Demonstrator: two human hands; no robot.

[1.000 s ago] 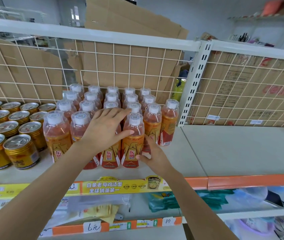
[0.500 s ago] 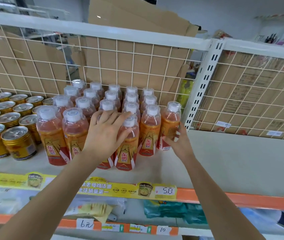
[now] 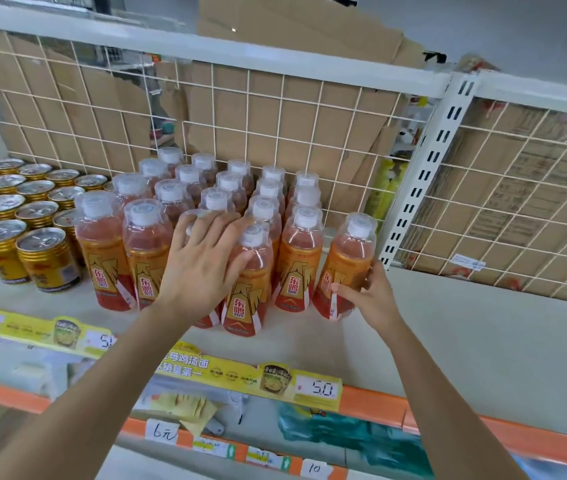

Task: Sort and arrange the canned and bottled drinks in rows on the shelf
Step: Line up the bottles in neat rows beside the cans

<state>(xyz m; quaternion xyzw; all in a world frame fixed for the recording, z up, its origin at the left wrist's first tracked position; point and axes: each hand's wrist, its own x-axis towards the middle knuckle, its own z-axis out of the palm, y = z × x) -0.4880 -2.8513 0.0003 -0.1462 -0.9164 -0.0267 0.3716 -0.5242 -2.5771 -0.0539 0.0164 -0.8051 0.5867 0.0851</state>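
Several orange bottled drinks (image 3: 230,188) with white caps stand in rows on the grey shelf (image 3: 448,341). My left hand (image 3: 202,268) lies with spread fingers over two front-row bottles, its thumb against the bottle (image 3: 249,296) nearest the shelf edge. Apart from the rows, at the right, the rightmost bottle (image 3: 347,265) leans slightly left. My right hand (image 3: 372,296) grips its lower part. Gold cans (image 3: 22,216) with silver lids fill the shelf's left side in rows.
A white wire grid (image 3: 275,109) backs the shelf, with flattened cardboard behind it. A white slotted upright (image 3: 431,168) stands just right of the bottles. The shelf stretches bare to the right of my right hand. Yellow and orange price strips (image 3: 250,375) run along the front edge.
My right hand went from the front bottles to the rightmost bottle, gripped it and pulled it away from the rows toward the front. My left hand stayed on the front-row bottles.
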